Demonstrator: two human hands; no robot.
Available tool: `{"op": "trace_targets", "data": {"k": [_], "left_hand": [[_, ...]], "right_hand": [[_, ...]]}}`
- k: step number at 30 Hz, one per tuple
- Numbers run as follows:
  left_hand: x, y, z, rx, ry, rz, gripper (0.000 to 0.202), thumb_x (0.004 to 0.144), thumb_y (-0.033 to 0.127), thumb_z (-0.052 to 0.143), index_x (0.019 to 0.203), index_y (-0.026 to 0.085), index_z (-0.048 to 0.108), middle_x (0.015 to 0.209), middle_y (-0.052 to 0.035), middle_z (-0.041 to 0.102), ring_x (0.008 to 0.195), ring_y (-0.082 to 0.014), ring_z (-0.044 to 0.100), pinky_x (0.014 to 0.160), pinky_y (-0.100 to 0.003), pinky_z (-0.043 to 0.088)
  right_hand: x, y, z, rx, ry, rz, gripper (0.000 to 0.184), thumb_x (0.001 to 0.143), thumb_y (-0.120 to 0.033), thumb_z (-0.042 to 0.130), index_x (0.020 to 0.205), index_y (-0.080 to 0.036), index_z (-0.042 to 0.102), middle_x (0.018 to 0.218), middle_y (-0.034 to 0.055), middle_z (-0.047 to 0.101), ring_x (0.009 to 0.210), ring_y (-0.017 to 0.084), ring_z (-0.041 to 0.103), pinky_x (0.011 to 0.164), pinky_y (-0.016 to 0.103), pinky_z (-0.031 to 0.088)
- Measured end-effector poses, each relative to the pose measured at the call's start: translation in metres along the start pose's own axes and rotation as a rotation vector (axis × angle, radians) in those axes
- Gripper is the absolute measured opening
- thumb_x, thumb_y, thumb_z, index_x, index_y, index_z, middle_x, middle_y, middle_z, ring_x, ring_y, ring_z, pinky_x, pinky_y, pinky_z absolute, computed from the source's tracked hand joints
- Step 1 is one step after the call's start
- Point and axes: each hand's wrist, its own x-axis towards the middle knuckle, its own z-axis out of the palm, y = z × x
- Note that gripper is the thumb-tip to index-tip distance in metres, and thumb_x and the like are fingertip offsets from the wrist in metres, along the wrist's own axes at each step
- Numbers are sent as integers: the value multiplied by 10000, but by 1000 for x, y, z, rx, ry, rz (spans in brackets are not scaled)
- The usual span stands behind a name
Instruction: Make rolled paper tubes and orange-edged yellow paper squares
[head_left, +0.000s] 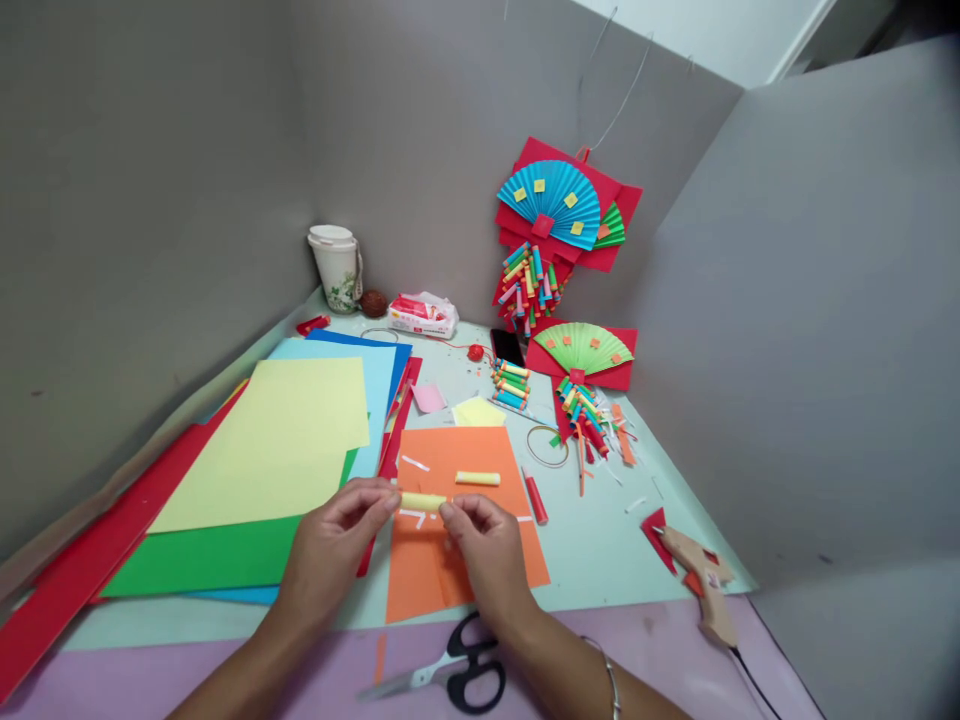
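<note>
Between my two hands is a yellow paper roll (424,502), held level above an orange sheet (472,570). My left hand (337,535) pinches its left end, and my right hand (487,550) pinches its right end. Just behind it, a second yellow paper roll (478,479) lies on the orange sheet. Small white strips are scattered on that sheet. To its right rests a red paper roll (535,497). Black-handled scissors (450,665) lie near my right wrist, blades pointing left.
Coloured paper sheets (262,450) are stacked on the left. A glue gun (697,575) lies at right. Behind are a lidded cup (334,268), a tissue pack (422,315), a phone (508,347), bundled paper rolls (511,385) and fan decorations (551,205) hanging against the wall.
</note>
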Motion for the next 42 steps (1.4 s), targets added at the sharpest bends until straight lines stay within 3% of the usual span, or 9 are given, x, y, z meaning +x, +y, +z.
{"op": "trace_targets", "data": {"k": [8,16,23,29,36,42], "left_hand": [[4,-7,1,61,-27,-114,406,695,645,703,736,250,789,942,-86,765,936,-298,681,882,-379,531],[0,-12,-1,130,-14,-24,329,771,561,664,665,259,739,830,-64,734,845,-260,678,805,-319,543],[-1,-4,2,123,8,7,318,773,525,663,634,244,715,785,-59,716,807,-248,666,759,-306,530],[0,-2,8,59,11,-53,260,753,477,699,687,232,750,845,-56,736,845,-241,658,803,-313,508],[0,0,10,21,-13,-46,350,804,532,634,722,216,762,916,-69,758,926,-248,670,873,-325,496],[1,0,11,23,4,-35,276,767,470,684,772,207,766,920,-69,755,924,-245,671,880,-331,493]], "right_hand": [[12,13,-2,14,19,10,304,689,-455,762,685,-180,633,588,-23,531,548,123,458,517,242,395],[12,25,-2,-67,11,-15,259,686,-408,752,622,-179,648,617,-11,525,552,126,466,527,250,378],[10,22,-4,-60,-24,-9,263,725,-414,727,648,-182,632,601,-25,507,550,126,461,528,250,385],[9,17,-8,-22,-12,-13,329,763,-491,715,711,-176,638,585,-28,544,552,126,499,552,251,441],[9,15,-11,-28,-10,-21,346,789,-507,708,777,-167,644,572,-28,552,519,115,497,483,227,397],[10,22,-14,-32,-55,-87,384,880,-525,619,763,-159,634,585,-14,577,525,104,490,507,219,400]]}}
